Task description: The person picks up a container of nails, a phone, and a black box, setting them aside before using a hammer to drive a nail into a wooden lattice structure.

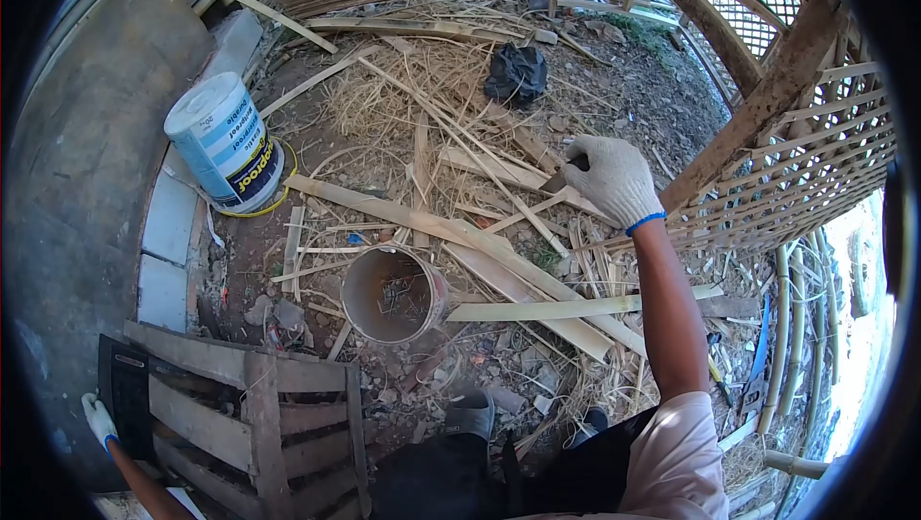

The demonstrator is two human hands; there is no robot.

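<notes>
My right hand [611, 177], in a white work glove with a blue cuff, reaches out over the bamboo litter and is closed on a small dark object at its fingertips; what that object is I cannot tell. It hovers beside a slanted wooden post [767, 88] of a bamboo lattice frame [806, 175]. My left hand [98, 418], also gloved, rests at the lower left on the edge of a dark flat panel [127, 386] next to a wooden pallet [249, 414].
Split bamboo strips [499, 251] and straw cover the dirt ground. A rusty can holding nails [393, 295] lies on its side in the middle. A white and blue paint bucket [225, 141] stands at left, a black bag [516, 72] farther off. Tools lie at right [758, 357].
</notes>
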